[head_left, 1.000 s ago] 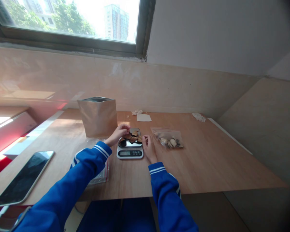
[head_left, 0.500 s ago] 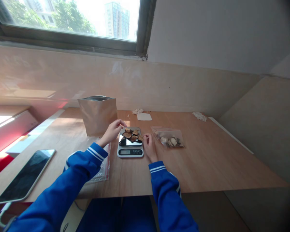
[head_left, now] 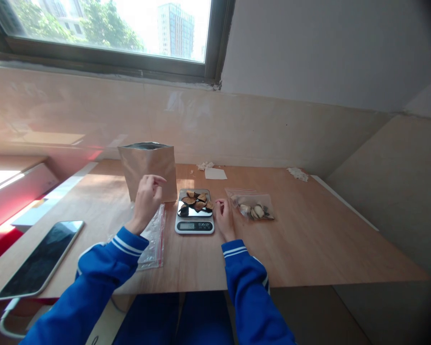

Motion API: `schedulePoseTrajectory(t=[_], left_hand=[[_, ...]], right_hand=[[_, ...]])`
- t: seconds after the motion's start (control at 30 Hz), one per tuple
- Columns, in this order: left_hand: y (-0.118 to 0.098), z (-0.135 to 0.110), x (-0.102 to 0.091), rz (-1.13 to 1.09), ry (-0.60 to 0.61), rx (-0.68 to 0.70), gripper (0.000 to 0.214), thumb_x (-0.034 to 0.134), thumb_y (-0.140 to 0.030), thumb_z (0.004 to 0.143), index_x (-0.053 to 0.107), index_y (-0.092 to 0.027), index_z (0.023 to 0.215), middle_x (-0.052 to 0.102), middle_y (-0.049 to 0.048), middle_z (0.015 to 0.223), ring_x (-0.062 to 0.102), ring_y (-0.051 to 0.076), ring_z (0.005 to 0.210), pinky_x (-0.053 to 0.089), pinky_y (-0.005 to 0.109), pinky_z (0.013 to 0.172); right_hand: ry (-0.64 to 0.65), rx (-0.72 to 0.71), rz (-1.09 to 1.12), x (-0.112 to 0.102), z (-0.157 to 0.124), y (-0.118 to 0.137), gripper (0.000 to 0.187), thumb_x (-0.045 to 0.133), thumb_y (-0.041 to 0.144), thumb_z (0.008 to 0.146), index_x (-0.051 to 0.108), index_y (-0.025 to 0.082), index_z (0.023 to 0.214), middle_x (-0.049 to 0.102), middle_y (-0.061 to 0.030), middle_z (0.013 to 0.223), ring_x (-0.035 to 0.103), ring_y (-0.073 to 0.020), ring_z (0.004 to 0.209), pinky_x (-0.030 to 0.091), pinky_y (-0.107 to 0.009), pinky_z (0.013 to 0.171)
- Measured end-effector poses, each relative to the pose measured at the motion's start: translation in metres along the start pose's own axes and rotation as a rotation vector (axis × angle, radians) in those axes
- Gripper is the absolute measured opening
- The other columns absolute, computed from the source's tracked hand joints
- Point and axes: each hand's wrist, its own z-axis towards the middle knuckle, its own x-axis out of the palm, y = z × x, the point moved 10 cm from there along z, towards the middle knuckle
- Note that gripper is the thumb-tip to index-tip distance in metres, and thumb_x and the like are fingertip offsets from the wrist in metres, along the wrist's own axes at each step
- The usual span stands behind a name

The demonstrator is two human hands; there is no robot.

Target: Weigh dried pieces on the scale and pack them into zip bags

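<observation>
A small digital kitchen scale [head_left: 194, 226] stands on the table, with several brown dried slices [head_left: 197, 201] heaped on its mirror-like plate. My left hand [head_left: 146, 199] is raised to the left of the scale, in front of a brown pouch [head_left: 147, 163]. Its index finger points right, the other fingers are loosely bent, and nothing shows in it. Close by the scale's right edge rests my right hand [head_left: 224, 220], its fingers curled in. Under my left forearm lies a clear zip bag [head_left: 154, 244], partly covered.
Right of my right hand are clear zip bags holding pale slices [head_left: 256, 211]. A white paper [head_left: 215, 173] and crumpled tissue [head_left: 205, 166] lie at the back, more tissue [head_left: 298, 174] at the back right. A phone [head_left: 41, 261] with a cable is at the left edge.
My left hand has drawn back from the slices on the scale, leftwards to in front of the pouch. My right hand has stayed beside the scale.
</observation>
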Motion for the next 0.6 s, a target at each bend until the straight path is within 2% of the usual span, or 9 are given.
schedulePoseTrajectory(t=[0.1,0.17,0.27,0.37,0.47,0.53,0.6], left_hand=[[-0.017,0.024,-0.038,0.158,-0.223,0.068,0.032,0.042,-0.014,0.082,0.053,-0.017,0.112,0.052,0.0128,0.115,0.049,0.026,0.112,0.038,0.042,0.099],[-0.022,0.044,-0.051,0.221,-0.283,0.107,0.04,0.043,-0.017,0.084,0.047,-0.019,0.124,0.046,0.0139,0.129,0.042,0.028,0.123,0.032,0.045,0.105],[-0.014,0.073,-0.046,0.286,-0.194,0.17,0.038,0.038,-0.023,0.088,0.047,-0.018,0.125,0.048,0.0144,0.132,0.038,0.028,0.129,0.025,0.046,0.109],[-0.001,0.087,-0.028,0.394,-0.04,0.23,0.032,0.029,-0.028,0.092,0.057,-0.016,0.102,0.061,0.0131,0.108,0.05,0.027,0.116,0.021,0.046,0.111],[0.001,0.088,-0.026,0.461,0.01,0.258,0.036,0.024,-0.03,0.093,0.057,-0.019,0.085,0.065,0.0108,0.092,0.057,0.024,0.102,0.028,0.042,0.107],[-0.001,0.087,-0.029,0.489,0.05,0.24,0.036,0.024,-0.031,0.092,0.056,-0.02,0.077,0.065,0.0102,0.084,0.059,0.025,0.095,0.035,0.041,0.099],[-0.004,0.086,-0.03,0.482,0.143,0.204,0.037,0.025,-0.032,0.091,0.055,-0.02,0.074,0.065,0.0093,0.078,0.06,0.024,0.085,0.041,0.038,0.088]], right_hand=[[0.027,-0.004,-0.008,0.003,0.0,0.001,0.02,0.04,0.035,0.092,0.053,0.021,0.088,0.055,-0.004,0.085,0.051,-0.0163,0.073,0.044,-0.03,0.068],[0.044,-0.008,-0.009,0.005,0.0,0.001,0.019,0.042,0.036,0.092,0.053,0.021,0.087,0.054,-0.0032,0.084,0.05,-0.0156,0.071,0.044,-0.029,0.066],[0.056,-0.009,-0.007,0.006,0.0,0.001,0.018,0.044,0.035,0.091,0.053,0.02,0.088,0.054,-0.0031,0.084,0.05,-0.015,0.068,0.044,-0.029,0.064],[0.059,-0.013,-0.007,0.007,0.0,0.0,0.017,0.046,0.036,0.09,0.053,0.02,0.088,0.055,-0.0029,0.084,0.049,-0.0143,0.065,0.044,-0.029,0.064],[0.064,-0.017,-0.01,0.008,0.0,-0.001,0.017,0.047,0.036,0.089,0.054,0.02,0.088,0.056,-0.0031,0.085,0.049,-0.0142,0.066,0.044,-0.029,0.064],[0.065,-0.021,-0.014,0.009,-0.001,-0.001,0.018,0.047,0.036,0.089,0.054,0.02,0.089,0.056,-0.0034,0.086,0.049,-0.0145,0.066,0.044,-0.029,0.064],[0.064,-0.026,-0.02,0.009,-0.001,0.0,0.018,0.048,0.037,0.089,0.055,0.02,0.089,0.055,-0.0034,0.087,0.048,-0.0145,0.067,0.044,-0.029,0.064]])
